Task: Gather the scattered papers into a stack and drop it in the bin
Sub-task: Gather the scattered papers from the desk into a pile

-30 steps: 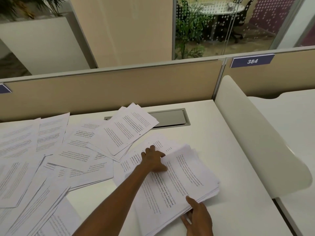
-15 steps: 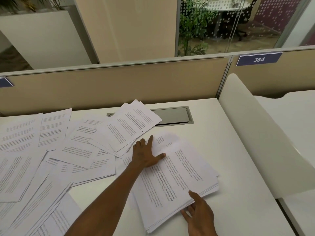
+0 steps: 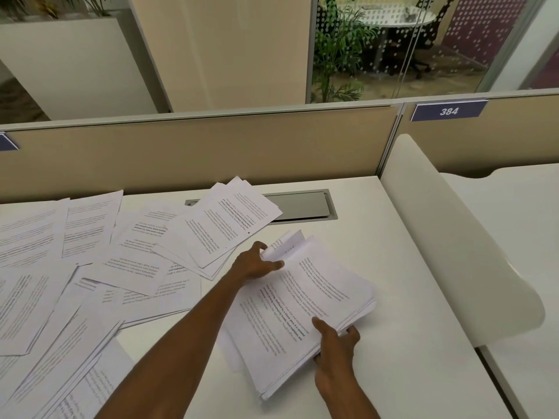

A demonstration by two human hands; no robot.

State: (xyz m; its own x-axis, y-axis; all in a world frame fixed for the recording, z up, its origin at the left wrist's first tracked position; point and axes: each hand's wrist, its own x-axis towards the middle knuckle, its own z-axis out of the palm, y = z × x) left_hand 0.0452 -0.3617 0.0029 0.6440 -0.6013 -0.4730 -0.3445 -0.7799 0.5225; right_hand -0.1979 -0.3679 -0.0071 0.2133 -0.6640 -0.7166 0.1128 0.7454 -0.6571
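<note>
Stack (image 3: 302,303) gripped at two edges by hands, bare desk (image 3: 408,297) rightward

The paper stack (image 3: 305,309) is lying on the worktop (image 3: 402,282), right of the scattered sheets (image 3: 90,267). The cable hatch (image 3: 305,204) is sitting behind it. The partition panel (image 3: 196,152) is standing behind the worktop, the curved divider (image 3: 453,243) at right.

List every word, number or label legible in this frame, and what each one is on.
"384": white digits on the dark blue nameplate fixed to the top of the beige partition, at the right.
A second blue nameplate at the left edge is cut off; nothing on it can be read.
Printed text on the stack of papers and the scattered papers: too small and blurred to read.
</note>
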